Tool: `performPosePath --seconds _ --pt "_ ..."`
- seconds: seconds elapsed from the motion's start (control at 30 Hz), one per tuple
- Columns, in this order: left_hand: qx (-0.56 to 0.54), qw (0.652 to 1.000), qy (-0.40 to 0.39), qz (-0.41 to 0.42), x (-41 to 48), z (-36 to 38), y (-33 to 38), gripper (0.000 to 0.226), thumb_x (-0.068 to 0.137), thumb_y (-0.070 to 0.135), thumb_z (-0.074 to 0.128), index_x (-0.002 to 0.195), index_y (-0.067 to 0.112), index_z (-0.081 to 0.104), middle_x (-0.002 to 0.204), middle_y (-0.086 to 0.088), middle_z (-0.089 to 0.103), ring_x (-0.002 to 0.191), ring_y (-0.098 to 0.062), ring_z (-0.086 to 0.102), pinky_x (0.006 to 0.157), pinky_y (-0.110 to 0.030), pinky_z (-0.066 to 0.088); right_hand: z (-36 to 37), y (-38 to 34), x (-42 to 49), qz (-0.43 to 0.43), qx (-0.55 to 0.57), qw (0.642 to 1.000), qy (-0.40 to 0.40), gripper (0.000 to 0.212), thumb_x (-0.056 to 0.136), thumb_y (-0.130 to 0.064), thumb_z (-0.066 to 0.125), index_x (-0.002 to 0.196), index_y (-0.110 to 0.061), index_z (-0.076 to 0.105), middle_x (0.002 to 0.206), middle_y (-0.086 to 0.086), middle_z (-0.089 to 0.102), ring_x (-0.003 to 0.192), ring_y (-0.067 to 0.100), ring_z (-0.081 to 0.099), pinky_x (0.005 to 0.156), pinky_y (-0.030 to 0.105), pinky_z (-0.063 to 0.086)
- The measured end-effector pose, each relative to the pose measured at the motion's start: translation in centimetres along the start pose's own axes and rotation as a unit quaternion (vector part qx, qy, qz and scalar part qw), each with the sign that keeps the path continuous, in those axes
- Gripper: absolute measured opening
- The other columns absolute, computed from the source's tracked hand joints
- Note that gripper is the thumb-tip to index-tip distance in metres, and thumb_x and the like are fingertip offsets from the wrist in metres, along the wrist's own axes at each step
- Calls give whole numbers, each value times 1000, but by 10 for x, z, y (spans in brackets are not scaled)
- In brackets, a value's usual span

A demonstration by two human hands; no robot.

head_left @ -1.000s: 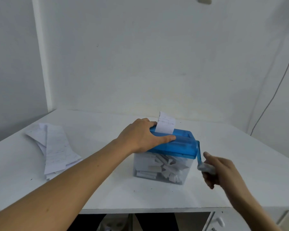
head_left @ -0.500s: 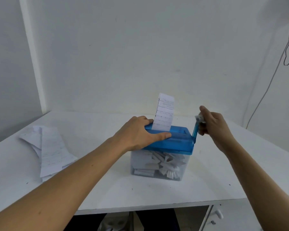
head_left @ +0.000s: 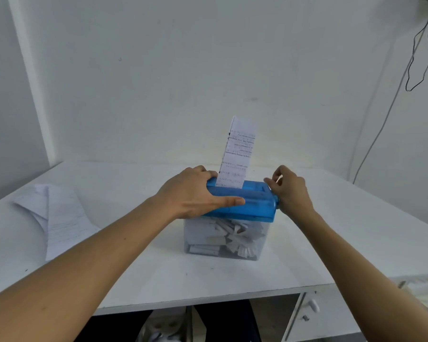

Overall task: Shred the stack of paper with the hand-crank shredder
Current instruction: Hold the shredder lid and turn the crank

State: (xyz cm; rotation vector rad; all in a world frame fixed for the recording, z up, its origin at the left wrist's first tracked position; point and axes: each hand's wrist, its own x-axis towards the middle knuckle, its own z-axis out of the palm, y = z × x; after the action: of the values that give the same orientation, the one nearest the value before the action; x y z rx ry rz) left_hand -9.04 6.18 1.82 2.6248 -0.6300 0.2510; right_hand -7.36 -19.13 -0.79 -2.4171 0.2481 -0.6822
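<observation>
Right hand (head_left: 293,193) grips crank (head_left: 278,179) — mostly hidden.

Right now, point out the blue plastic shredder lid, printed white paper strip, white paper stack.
blue plastic shredder lid (head_left: 259,208), head view, top face.
printed white paper strip (head_left: 237,154), head view, mid-length.
white paper stack (head_left: 60,218), head view, top sheet.

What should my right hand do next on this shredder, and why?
Probably turn the crank with the right hand: a paper strip stands tall in the slot of the shredder, mostly uncut, and the left hand holds it steady.
</observation>
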Motion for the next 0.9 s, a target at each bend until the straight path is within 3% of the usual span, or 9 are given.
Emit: performPosePath --seconds 0.1,0.17,0.2,0.33,0.5,0.63,0.77,0.9 --pt "16 1000 5 -8 -1 -2 3 132 41 111 31 149 36 47 118 16 50 104 -11 55 91 -37 55 1 3 -12 5 -52 995 -82 16 94 -17 69 98 -17 53 86 1 62 58 15 67 43 21 51" --pt "24 1000 2 -14 -2 -1 5 128 45 109 35 150 36 46 122 16 51 105 -10 54 90 -37 55 2 8 -36 29 -7 994 -108 11 98 -7 60 90 -13 58 79 4 64 49 11 64 41 20 49" --pt "31 999 0 -17 -3 -2 6 125 48 108 37 150 37 45 125 15 52 105 -11 54 89 -37 55 4 12 -50 37 33 992 -114 18 101 -7 53 85 -11 60 73 6 65 45 9 62 41 21 49" --pt "84 996 -33 -10 -2 -8 10 119 53 107 37 151 40 41 116 13 50 101 -12 56 85 -36 57 0 20 -108 52 171 979 -96 47 109 -33 35 86 -6 66 64 4 65 45 18 63 47 28 52" --pt "125 990 -65 -8 -2 -17 17 106 63 103 36 152 46 37 121 8 51 104 -17 54 93 -40 51 -46 6 -119 -6 181 969 -166 63 95 -53 45 67 -2 68 51 16 62 45 22 60 53 28 50" --pt "114 989 -91 -8 2 -19 15 107 59 105 33 152 53 32 118 10 46 110 -18 52 101 -46 46 -75 -21 -104 -52 146 980 -127 61 87 -55 57 52 -6 63 49 11 64 41 12 56 46 17 43" --pt "106 990 -91 -6 7 -14 13 106 62 104 38 153 48 34 126 12 47 115 -18 48 105 -48 40 -73 -30 -77 -48 52 997 -34 45 93 -42 65 55 -18 67 47 -1 65 47 18 63 48 24 50" --pt "118 988 -93 17 8 -16 16 99 67 100 41 151 47 37 126 13 49 109 -15 46 103 -45 40 -73 -40 -46 -36 74 997 12 55 96 -50 58 58 -11 65 51 5 65 48 19 62 52 26 51"
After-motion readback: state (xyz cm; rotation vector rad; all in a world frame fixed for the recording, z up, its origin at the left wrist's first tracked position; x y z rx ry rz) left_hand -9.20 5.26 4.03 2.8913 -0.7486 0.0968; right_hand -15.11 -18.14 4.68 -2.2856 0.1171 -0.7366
